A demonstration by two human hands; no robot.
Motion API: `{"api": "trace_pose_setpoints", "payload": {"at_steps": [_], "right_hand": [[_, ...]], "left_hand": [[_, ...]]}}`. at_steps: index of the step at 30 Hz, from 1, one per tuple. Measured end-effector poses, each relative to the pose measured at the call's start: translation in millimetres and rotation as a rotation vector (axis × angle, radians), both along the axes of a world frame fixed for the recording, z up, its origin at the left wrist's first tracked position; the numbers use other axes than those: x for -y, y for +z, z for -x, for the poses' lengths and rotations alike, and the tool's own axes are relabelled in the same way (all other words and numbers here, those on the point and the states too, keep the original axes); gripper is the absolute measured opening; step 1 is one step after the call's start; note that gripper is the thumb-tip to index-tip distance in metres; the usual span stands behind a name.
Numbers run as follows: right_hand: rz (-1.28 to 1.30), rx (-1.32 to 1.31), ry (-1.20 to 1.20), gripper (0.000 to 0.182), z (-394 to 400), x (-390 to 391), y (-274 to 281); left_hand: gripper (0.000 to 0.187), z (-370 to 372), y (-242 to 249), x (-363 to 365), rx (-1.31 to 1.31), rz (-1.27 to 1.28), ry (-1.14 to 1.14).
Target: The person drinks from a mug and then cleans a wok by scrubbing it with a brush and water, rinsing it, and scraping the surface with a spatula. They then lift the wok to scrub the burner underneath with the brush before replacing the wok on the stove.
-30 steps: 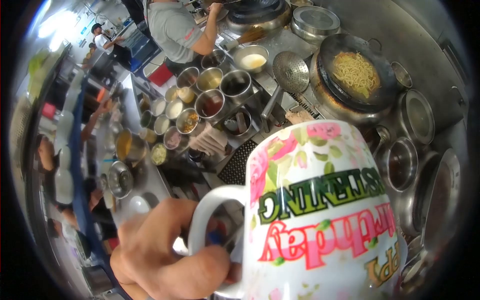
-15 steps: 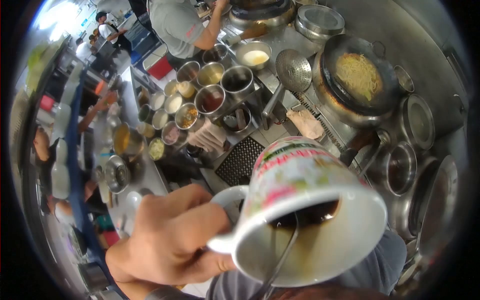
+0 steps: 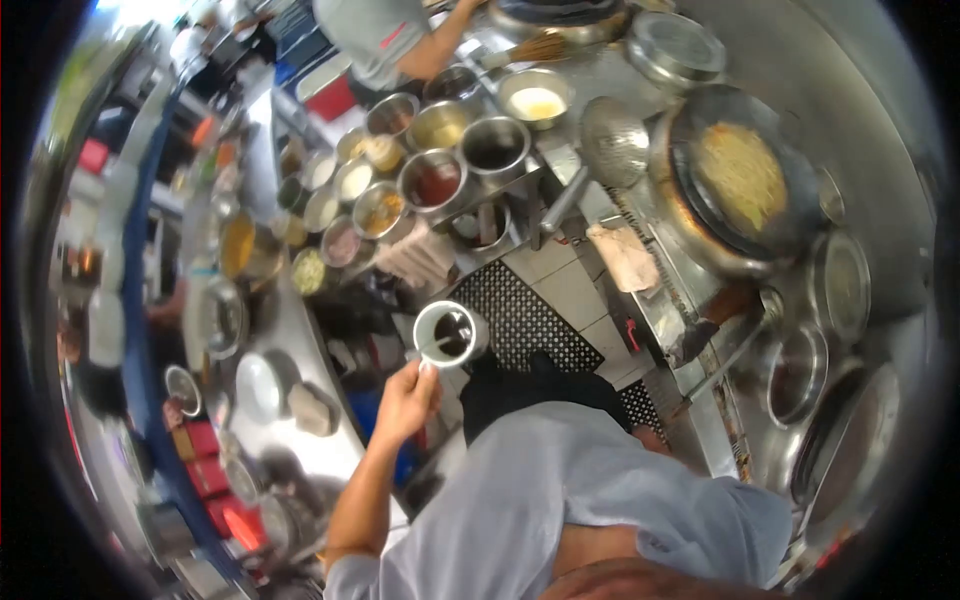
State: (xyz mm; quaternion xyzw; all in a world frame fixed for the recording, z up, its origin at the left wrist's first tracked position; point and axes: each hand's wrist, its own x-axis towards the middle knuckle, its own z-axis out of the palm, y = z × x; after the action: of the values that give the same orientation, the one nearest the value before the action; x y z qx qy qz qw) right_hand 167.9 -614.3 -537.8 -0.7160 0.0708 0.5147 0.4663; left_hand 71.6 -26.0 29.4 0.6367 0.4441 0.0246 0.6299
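Observation:
My left hand [image 3: 408, 402] is closed on the handle of a white mug [image 3: 425, 325], held out at waist height over the floor. Dark liquid [image 3: 455, 335] shows inside the mug, and a thin spoon handle [image 3: 438, 344] leans in it. Part of my right hand [image 3: 650, 440] shows low beside my body, near the stove's front edge; its fingers cannot be made out.
On the stove at right, a wok [image 3: 690, 200] holds noodles [image 3: 740, 175]. A perforated skimmer [image 3: 615, 140] and a folded cloth [image 3: 625, 258] lie near it. Several metal ingredient pots [image 3: 432, 185] stand ahead. A co-worker [image 3: 375, 45] is beyond them. A black mat [image 3: 530, 315] covers floor tiles.
My left hand has lowered the mug from close to the camera, where it was tipped toward me, down and away to waist height. The view has shifted to show my torso.

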Motion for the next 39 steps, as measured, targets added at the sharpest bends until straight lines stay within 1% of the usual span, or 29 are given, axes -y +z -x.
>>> {"api": "trace_pose_setpoints", "payload": {"at_steps": [1,2,3,4,5,6,7,8,9,10,13,14,15,16,17,18,19,20,21,22,23,26,28,33,34,36,37,38,39], "right_hand": [[0.009,-0.015,0.056,0.014,-15,-19,64],[0.027,-0.035,0.14,0.014,-26,-30,89],[0.043,-0.059,0.234,0.014,-35,-38,110],[0.057,-0.078,0.324,0.014,-44,-48,127],[0.068,-0.094,0.405,0.014,-52,-59,140],[0.083,-0.103,0.475,0.014,-61,-68,153],[0.098,-0.107,0.527,0.014,-68,-77,166],[0.111,-0.099,0.562,0.014,-77,-89,177],[0.129,-0.094,0.578,0.014,-79,-93,187],[0.141,-0.077,0.576,0.014,-81,-105,193],[0.147,0.011,0.444,0.014,-64,-160,203],[0.142,0.067,0.349,0.014,-60,-187,202],[0.145,0.115,0.237,0.014,-48,-208,205],[0.155,0.164,0.128,0.014,-38,-229,206],[0.164,0.207,0.029,0.014,-27,-249,209],[0.176,0.243,-0.053,0.014,-16,-271,212],[0.193,0.275,-0.116,0.014,-8,-286,211],[0.215,0.301,-0.156,0.014,-2,-295,211],[0.24,0.326,-0.176,0.014,-3,-307,220],[0.263,0.353,-0.179,0.014,-11,-317,226],[0.287,0.378,-0.173,0.014,-21,-327,232],[0.35,0.44,-0.149,0.014,-44,-334,237],[0.386,0.454,-0.153,0.014,-40,-336,237],[0.466,0.472,-0.187,0.014,-20,-339,249],[0.478,0.474,-0.193,0.015,-16,-339,251],[0.495,0.478,-0.205,0.015,-7,-332,251],[0.5,0.478,-0.213,0.015,-1,-327,249],[0.502,0.477,-0.222,0.015,5,-323,247],[0.5,0.476,-0.229,0.015,12,-319,244]], "left_hand": [[0.035,10,-32,-1,-0.043,-0.046,0.047],[0.038,24,-66,-5,-0.08,-0.063,0.073],[0.039,33,-97,-3,-0.043,-0.054,0.2],[0.04,42,-124,-3,0.002,0.043,0.355],[0.04,47,-137,-4,-0.017,0.063,0.428],[0.041,61,-170,-7,0.014,0.042,0.483],[0.042,67,-184,-11,-0.008,0.033,0.567],[0.043,70,-198,-18,-0.019,0.022,0.633],[0.043,79,-215,-19,-0.022,0.037,0.642],[0.043,86,-236,-31,-0.022,0.041,0.747],[0.042,102,-294,-79,-0.028,-0.035,0.971],[0.043,107,-311,-99,-0.043,-0.002,0.97],[0.044,109,-341,-121,0.039,0.061,1.113],[0.048,115,-345,-140,0.037,0.143,0.992],[0.05,124,-396,-163,0.06,0.097,1.171],[0.051,155,-476,-199,0.001,-0.056,1.058],[0.053,144,-465,-212,0.085,0.066,1.217],[0.055,134,-455,-230,0.067,0.104,1.291],[0.056,139,-485,-238,0.184,-0.604,0.896],[0.054,141,-500,-256,-0.248,-0.706,0.818],[0.054,148,-513,-255,-0.237,-0.682,0.819],[0.055,150,-556,-262,-0.493,-0.647,0.581],[0.056,160,-573,-276,-0.66,-0.645,0.387],[0.059,154,-578,-327,-1.044,-0.668,-0.142],[0.059,158,-573,-332,-1.038,-0.674,-0.154],[0.049,158,-559,-334,-0.469,-1.1,0.018],[0.049,152,-535,-335,-0.461,-1.11,0.008],[0.049,136,-489,-333,-0.552,-0.947,-0.017],[0.05,114,-423,-328,-0.642,-0.785,-0.039]]}}
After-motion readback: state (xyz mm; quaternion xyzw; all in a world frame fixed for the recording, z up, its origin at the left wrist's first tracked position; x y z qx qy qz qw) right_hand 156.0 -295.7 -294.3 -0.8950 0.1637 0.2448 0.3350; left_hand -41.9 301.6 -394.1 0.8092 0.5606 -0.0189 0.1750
